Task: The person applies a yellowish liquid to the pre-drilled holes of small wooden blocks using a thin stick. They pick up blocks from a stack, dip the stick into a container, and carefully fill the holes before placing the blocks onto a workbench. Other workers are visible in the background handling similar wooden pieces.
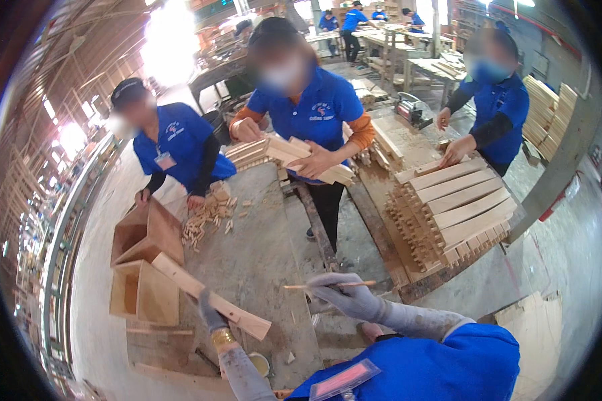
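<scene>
My left hand [212,313], in a grey glove, grips a long, slightly curved wooden slat [251,322] with holes in it. The slat's far end reaches over a small open wooden box [155,299]. My right hand [348,299], also gloved, is closed around a thin wooden stick [297,287] held level in front of me, apart from the slat; whether it has a brush tip I cannot tell. Near my left wrist is a small round cup [259,364] with pale contents.
A larger wooden box [147,230] and a heap of short dowels [211,215] lie on the worktable [261,247]. Three co-workers in blue shirts stand opposite; the middle one holds wooden pieces [301,157]. Stacked slats [458,200] stand at the right.
</scene>
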`<move>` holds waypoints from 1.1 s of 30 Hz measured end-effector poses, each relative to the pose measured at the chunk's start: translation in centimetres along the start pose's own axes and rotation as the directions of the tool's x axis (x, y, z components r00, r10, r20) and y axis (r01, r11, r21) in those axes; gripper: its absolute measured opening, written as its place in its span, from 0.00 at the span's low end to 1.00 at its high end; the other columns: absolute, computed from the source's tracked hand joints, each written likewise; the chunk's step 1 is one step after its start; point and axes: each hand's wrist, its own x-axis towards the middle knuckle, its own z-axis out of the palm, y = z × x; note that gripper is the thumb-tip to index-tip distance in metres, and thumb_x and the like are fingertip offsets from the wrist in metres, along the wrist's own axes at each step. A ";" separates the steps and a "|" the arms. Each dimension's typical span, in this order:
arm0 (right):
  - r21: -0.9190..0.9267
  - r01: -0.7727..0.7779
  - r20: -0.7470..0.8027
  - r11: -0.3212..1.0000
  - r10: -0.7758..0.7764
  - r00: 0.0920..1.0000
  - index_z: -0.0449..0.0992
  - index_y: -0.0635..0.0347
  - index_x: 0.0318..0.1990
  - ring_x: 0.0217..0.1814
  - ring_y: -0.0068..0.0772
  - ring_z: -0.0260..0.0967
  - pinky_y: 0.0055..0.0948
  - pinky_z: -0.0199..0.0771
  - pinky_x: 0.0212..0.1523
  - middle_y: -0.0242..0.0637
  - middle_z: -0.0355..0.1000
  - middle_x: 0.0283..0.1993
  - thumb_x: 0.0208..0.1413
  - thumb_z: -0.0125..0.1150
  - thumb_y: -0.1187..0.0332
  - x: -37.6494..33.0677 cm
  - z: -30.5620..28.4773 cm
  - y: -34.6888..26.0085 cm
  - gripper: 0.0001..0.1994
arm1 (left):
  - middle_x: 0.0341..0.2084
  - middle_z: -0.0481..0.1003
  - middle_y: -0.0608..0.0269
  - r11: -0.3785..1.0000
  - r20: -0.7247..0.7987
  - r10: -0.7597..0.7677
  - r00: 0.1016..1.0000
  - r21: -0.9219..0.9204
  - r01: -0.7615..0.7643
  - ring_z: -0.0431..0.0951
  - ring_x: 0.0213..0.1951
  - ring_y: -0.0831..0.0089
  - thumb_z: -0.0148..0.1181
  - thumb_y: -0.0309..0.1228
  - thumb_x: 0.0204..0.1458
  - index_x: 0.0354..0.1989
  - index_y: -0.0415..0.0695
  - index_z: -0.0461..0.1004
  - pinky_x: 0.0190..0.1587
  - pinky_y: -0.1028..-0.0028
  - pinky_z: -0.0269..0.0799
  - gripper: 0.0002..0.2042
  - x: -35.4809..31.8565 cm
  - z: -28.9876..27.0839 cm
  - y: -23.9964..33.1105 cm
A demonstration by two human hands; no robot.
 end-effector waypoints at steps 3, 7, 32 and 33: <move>-0.068 -0.045 -0.071 0.997 0.040 0.997 0.74 0.66 0.44 0.39 0.18 0.68 0.20 0.71 0.38 0.33 0.74 0.37 0.56 0.56 0.74 -1.6 -2.0 -0.3 0.09 | 0.52 0.63 0.55 0.961 0.107 0.044 0.993 0.268 -0.071 0.69 0.46 0.64 0.62 0.30 0.41 0.67 0.43 0.44 0.48 0.72 0.67 0.43 5.7 3.6 -3.4; -0.215 -0.073 -0.152 0.974 0.041 0.988 0.75 0.65 0.42 0.37 0.20 0.70 0.20 0.71 0.36 0.37 0.75 0.37 0.54 0.59 0.74 -3.3 -5.3 0.5 0.09 | 0.58 0.59 0.50 0.674 0.307 0.115 0.945 0.674 -0.301 0.66 0.54 0.60 0.63 0.31 0.35 0.68 0.51 0.42 0.53 0.70 0.64 0.48 10.0 7.6 -6.0; -0.153 0.067 0.681 0.986 0.056 0.731 0.69 0.67 0.47 0.33 0.22 0.66 0.23 0.67 0.37 0.37 0.70 0.38 0.60 0.44 0.76 6.0 10.1 6.7 0.11 | 0.47 0.68 0.44 0.615 -0.750 0.568 0.340 0.661 0.430 0.67 0.51 0.50 0.62 0.38 0.40 0.52 0.42 0.66 0.54 0.60 0.64 0.28 -29.5 -17.7 -1.9; -0.090 0.092 0.735 0.992 0.004 0.678 0.69 0.67 0.46 0.32 0.22 0.66 0.23 0.67 0.36 0.37 0.70 0.37 0.60 0.44 0.76 5.1 12.0 6.8 0.11 | 0.47 0.68 0.43 0.633 -0.842 0.457 0.287 0.535 0.559 0.66 0.52 0.49 0.62 0.38 0.40 0.53 0.42 0.65 0.54 0.60 0.63 0.29 -31.3 -19.7 -2.7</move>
